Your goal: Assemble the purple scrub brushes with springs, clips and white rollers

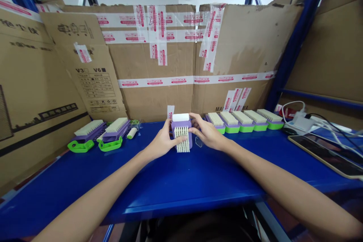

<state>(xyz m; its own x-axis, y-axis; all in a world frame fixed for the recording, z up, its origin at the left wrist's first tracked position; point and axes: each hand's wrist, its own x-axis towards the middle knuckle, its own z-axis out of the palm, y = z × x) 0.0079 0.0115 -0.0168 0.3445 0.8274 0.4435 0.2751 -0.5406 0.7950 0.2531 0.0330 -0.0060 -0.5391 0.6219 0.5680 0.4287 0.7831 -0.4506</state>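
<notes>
My left hand [163, 141] and my right hand [206, 132] both grip a purple scrub brush [182, 135] with white bristles, held upright over the blue table [181, 181] with the bristles facing me. The left thumb presses on the bristles. The right fingers wrap the brush's right side. A white part sits at the top of the brush. A small clear piece [199, 142] lies on the table just below my right hand.
Two purple brushes with green handles [96, 136] and a small white roller [132, 132] lie at the left. A row of several green-and-purple brushes [245, 120] stands at the back right. A phone [326, 155], charger and cables [306, 121] lie far right. Taped cardboard boxes [159, 64] wall the back.
</notes>
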